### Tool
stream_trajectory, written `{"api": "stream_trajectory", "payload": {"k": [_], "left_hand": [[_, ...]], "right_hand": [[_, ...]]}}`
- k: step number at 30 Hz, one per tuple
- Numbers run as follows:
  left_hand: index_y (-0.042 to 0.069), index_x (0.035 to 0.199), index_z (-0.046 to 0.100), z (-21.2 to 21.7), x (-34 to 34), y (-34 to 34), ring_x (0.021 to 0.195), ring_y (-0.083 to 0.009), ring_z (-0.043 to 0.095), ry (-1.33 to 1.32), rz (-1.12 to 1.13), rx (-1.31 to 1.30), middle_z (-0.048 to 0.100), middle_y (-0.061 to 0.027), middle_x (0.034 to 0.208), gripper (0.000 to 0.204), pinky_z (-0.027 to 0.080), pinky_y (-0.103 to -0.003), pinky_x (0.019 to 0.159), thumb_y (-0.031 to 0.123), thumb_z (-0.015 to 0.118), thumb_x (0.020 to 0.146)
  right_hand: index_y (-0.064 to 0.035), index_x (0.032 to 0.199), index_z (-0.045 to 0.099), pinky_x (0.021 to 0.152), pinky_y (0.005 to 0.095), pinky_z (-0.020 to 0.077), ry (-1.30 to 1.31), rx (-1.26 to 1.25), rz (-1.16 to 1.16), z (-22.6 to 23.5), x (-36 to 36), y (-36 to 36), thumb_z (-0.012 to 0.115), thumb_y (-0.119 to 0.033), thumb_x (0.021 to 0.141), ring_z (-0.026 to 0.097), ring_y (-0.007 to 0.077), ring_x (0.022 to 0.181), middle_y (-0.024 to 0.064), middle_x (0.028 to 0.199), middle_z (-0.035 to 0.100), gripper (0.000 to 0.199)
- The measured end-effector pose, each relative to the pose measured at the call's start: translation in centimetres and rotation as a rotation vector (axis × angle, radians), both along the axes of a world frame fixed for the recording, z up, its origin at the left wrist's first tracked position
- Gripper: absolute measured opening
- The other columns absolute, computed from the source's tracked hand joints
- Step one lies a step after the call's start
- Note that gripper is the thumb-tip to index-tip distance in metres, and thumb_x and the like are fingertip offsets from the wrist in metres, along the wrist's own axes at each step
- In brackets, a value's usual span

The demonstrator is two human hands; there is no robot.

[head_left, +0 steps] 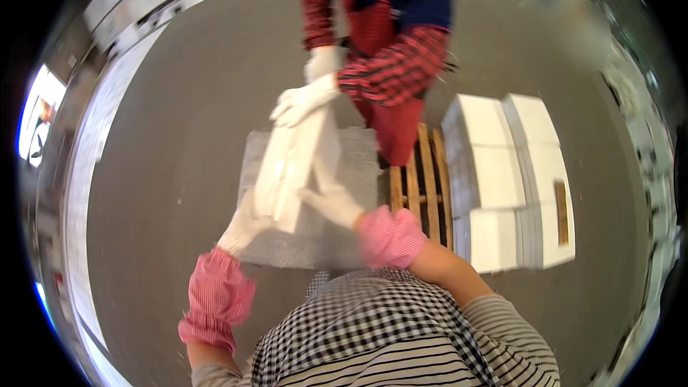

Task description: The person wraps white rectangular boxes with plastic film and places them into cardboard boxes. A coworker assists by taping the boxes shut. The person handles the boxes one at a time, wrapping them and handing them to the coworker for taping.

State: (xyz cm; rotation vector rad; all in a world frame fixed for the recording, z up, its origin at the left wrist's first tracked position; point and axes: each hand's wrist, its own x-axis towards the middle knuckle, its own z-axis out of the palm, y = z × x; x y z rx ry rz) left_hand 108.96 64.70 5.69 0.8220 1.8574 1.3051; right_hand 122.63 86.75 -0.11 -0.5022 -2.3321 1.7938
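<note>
A long white box (290, 165) with a lengthwise seam on top stands over a grey slab-like surface (351, 154). My left hand (247, 223), in a white glove, grips its near left corner. On the near right side my right hand (333, 201), also gloved in white and a little blurred, presses against the box with its thumb toward the top edge. A co-worker's gloved hand (304, 102) rests on the far end. Their other gloved hand (322, 64) is just behind it. The undersides of the box and of my fingers are hidden.
White boxes (494, 175) sit in rows to the right, with a brown strip (561, 211) on one. Beside them lies a slatted wooden pallet (430, 186). The co-worker (383, 64), in a red apron and checked sleeves, stands across from me on the grey floor (165, 143).
</note>
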Motion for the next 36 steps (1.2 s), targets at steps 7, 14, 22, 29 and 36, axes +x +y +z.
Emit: {"api": "stream_trajectory", "payload": {"k": [7,14,22,29,36], "left_hand": [[-0.006,0.149,0.052,-1.1,-1.3,2.3,0.119,-0.0183,0.065,-0.124,0.177,-0.147,0.066,-0.0115,0.135,0.055,0.053,-0.035,0.104,0.035,0.053,0.113],[-0.005,0.144,0.057,0.0,-0.2,1.5,0.113,-0.0158,0.067,-0.122,0.266,-0.153,0.069,-0.0084,0.127,0.053,0.055,-0.033,0.097,0.037,0.055,0.113],[-0.007,0.155,0.047,1.1,-1.1,2.2,0.129,-0.0220,0.061,-0.132,0.195,-0.233,0.064,-0.0158,0.143,0.066,0.047,-0.036,0.113,0.043,0.055,0.112],[-0.008,0.157,0.043,0.8,-5.3,1.9,0.134,-0.0240,0.061,-0.314,-0.038,-0.278,0.061,-0.0197,0.149,0.085,0.049,-0.038,0.115,0.060,0.056,0.108],[-0.008,0.160,0.037,-0.6,-6.1,4.7,0.130,-0.0266,0.066,-0.571,0.100,-0.081,0.062,-0.0224,0.147,0.085,0.057,-0.037,0.107,0.056,0.058,0.108]], "right_hand": [[0.0045,0.169,0.001,0.126,0.0463,0.0351,-0.114,0.041,-0.059,1.6,-0.2,-0.8,0.060,-0.055,0.100,0.041,0.0512,0.150,0.0365,0.173,0.016,0.109],[0.0075,0.168,0.004,0.125,0.0462,0.0363,-0.149,-0.023,-0.043,3.1,0.0,-1.9,0.059,-0.055,0.100,0.043,0.0505,0.149,0.0359,0.172,0.020,0.107],[0.0093,0.168,0.008,0.125,0.0444,0.0367,-0.075,-0.087,-0.109,1.7,-0.9,-1.7,0.067,-0.052,0.098,0.044,0.0477,0.150,0.0378,0.168,0.029,0.110],[0.0116,0.167,0.007,0.123,0.0430,0.0381,-0.105,-0.237,-0.116,1.2,-1.7,-2.1,0.071,-0.046,0.096,0.047,0.0464,0.148,0.0400,0.159,0.042,0.111],[0.0076,0.169,0.004,0.121,0.0420,0.0398,-0.120,-0.278,-0.146,1.4,-2.3,-1.9,0.072,-0.040,0.095,0.050,0.0463,0.146,0.0416,0.156,0.045,0.111]]}}
